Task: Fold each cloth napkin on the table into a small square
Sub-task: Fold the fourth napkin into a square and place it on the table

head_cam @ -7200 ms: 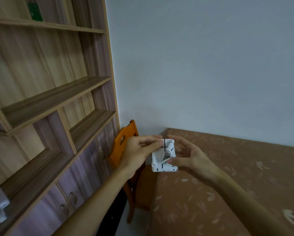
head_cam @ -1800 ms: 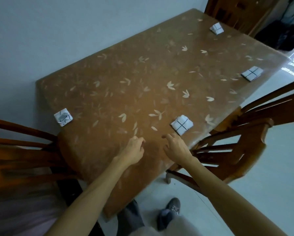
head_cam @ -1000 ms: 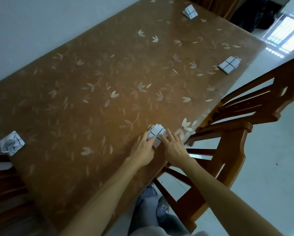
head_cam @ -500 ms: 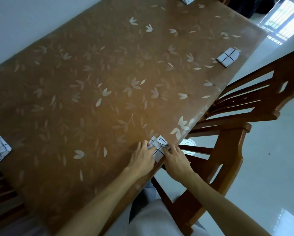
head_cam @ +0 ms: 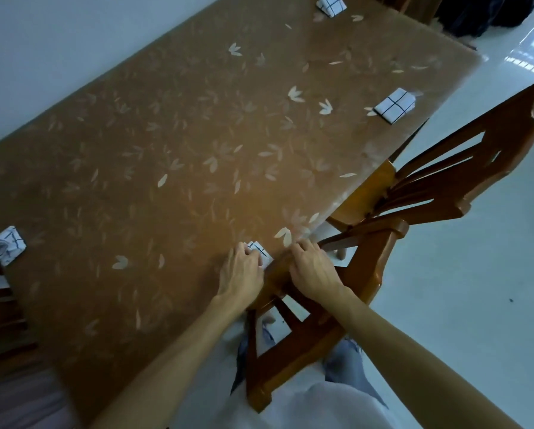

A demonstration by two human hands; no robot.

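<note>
We see the left hand with its fingers curled onto a folded napkin at the near edge of the table. The right hand lies just beside it, fingers bent at the table edge; we cannot tell whether it grips anything. A second napkin lies at the left end, a third napkin at the right edge and a fourth napkin at the far end.

Bare left grip and right grip; white top; seemingly blue denim trousers.

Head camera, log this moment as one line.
view: head | napkin at near table edge | left hand: fingers curled on napkin | right hand: beside napkin, contact unclear
</note>
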